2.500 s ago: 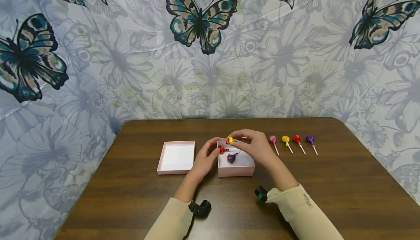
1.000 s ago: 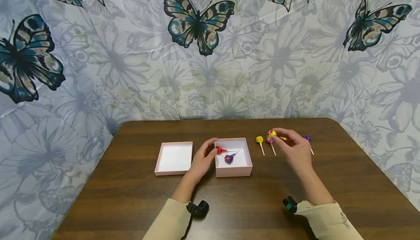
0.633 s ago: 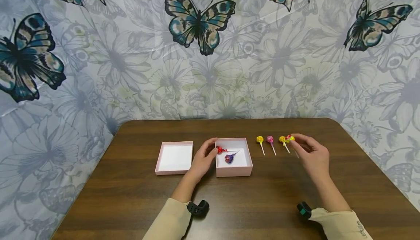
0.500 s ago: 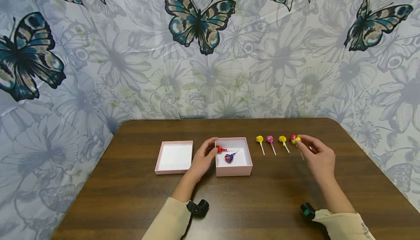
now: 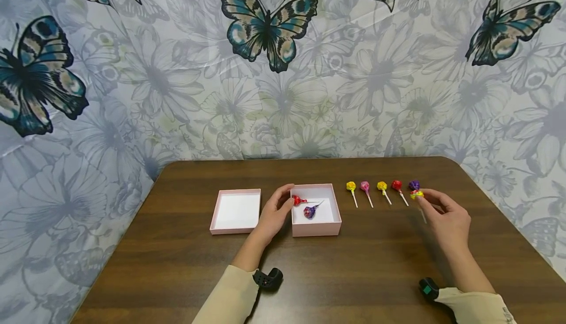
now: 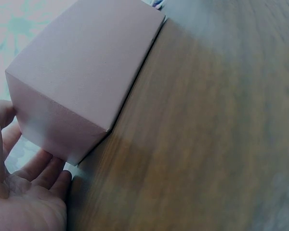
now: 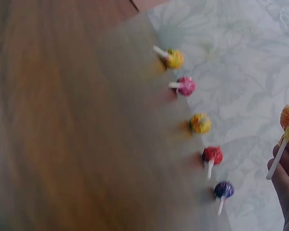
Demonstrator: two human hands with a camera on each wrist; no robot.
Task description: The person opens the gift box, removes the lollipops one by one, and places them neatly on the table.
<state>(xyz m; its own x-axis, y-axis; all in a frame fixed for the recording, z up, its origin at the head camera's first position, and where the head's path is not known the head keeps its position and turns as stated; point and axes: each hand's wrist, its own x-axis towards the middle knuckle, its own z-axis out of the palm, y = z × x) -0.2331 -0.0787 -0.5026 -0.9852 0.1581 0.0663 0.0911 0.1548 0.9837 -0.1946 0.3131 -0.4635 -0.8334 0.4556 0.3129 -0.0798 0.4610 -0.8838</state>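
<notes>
My right hand [image 5: 448,216] pinches a yellow-and-red wrapped lollipop [image 5: 416,194] by its head, just in front of the purple lollipop [image 5: 413,185] at the row's right end. The held lollipop's white stick [image 7: 277,161] points down in the right wrist view. My left hand [image 5: 271,216] rests its fingers against the left side of an uncovered pink box [image 5: 316,229]. Inside that box lie a red lollipop [image 5: 298,200] by the left wall and a dark purple one [image 5: 309,212]. From the left wrist, relaxed fingers [image 6: 38,166] touch the box's end wall.
The pink lid [image 5: 235,231] lies left of the box, white inside up. To the box's right runs a row: yellow lollipop [image 5: 351,186], pink lollipop [image 5: 364,186], another yellow lollipop [image 5: 382,186], red lollipop [image 5: 397,185], then the purple one. Patterned cloth [image 5: 283,117] hangs behind the wooden table [image 5: 353,275].
From over the box, my right hand has carried the yellow-and-red lollipop rightward along the row to its purple end, uncovering the lollipops it passed. My left hand has stayed at the box.
</notes>
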